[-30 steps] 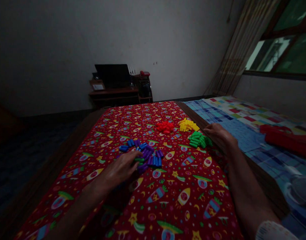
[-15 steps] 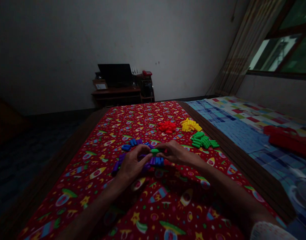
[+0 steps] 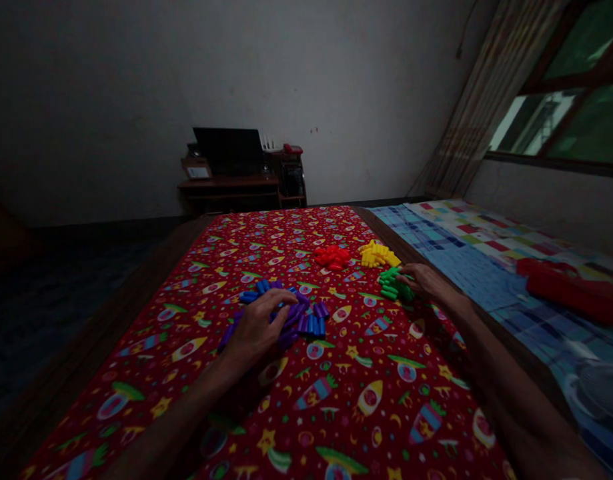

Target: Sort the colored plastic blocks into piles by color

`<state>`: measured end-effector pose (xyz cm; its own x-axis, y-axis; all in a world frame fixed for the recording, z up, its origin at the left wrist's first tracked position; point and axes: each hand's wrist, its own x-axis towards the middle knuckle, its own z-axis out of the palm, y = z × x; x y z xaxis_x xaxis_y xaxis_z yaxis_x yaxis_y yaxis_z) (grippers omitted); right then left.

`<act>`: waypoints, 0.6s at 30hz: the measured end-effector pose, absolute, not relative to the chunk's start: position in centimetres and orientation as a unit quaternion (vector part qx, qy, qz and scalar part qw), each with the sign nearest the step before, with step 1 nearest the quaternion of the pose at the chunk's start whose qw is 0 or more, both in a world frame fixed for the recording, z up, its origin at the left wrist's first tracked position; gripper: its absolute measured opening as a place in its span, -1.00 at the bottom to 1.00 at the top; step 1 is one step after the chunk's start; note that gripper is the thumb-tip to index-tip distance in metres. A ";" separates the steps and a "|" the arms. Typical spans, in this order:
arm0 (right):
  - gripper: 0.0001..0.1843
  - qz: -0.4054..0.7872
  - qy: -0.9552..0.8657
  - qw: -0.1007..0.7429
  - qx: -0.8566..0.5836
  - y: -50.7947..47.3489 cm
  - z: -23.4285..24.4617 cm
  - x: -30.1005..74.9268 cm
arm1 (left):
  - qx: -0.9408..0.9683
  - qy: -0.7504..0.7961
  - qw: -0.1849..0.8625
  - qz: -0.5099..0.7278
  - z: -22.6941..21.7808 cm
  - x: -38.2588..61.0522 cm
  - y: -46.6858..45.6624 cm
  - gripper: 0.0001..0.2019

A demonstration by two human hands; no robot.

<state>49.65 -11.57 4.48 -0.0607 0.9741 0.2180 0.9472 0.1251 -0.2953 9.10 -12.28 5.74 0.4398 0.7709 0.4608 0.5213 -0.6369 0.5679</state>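
My left hand [image 3: 260, 323] rests over a mixed pile of purple pieces [image 3: 297, 312] and blue pieces [image 3: 315, 325], small and rod-shaped. Its fingers are curved with a gap between thumb and forefinger, and no piece shows in that gap. Over the right edge of a heap of green pieces [image 3: 389, 285] is my right hand [image 3: 425, 280], its fingers stretched out and covering some of them. Beyond the green heap lie yellow pieces [image 3: 379, 254]. A heap of red pieces [image 3: 331, 257] sits to the left of the yellow ones.
A red patterned cloth [image 3: 336, 407] covers the table, whose brown border [image 3: 491, 327] shows at the sides. On the right is a bed with a blue checked sheet [image 3: 466, 287], a red bag [image 3: 571, 290] and a fan [image 3: 599, 390]. A desk [image 3: 231, 181] with a monitor [image 3: 229, 151] stands by the wall.
My right hand has moved from beside the left hand to the green heap at the right. The green piece between my hands has left that spot. My left hand stays over the purple and blue pile.
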 end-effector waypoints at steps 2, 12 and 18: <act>-0.61 0.020 -0.715 0.223 -0.662 -11.7 4.1 50.3 | 0.836 0.382 0.167 0.357 5.7 9.1 -12.3 -0.79; -0.56 0.107 -0.691 0.155 -0.698 -14.6 3.4 54.4 | 0.848 0.376 0.163 0.337 5.8 8.9 -12.3 -0.79; -0.53 0.095 -0.696 0.174 -0.690 -14.9 2.4 55.0 | 0.853 0.374 0.170 0.321 5.5 9.0 -12.3 -0.79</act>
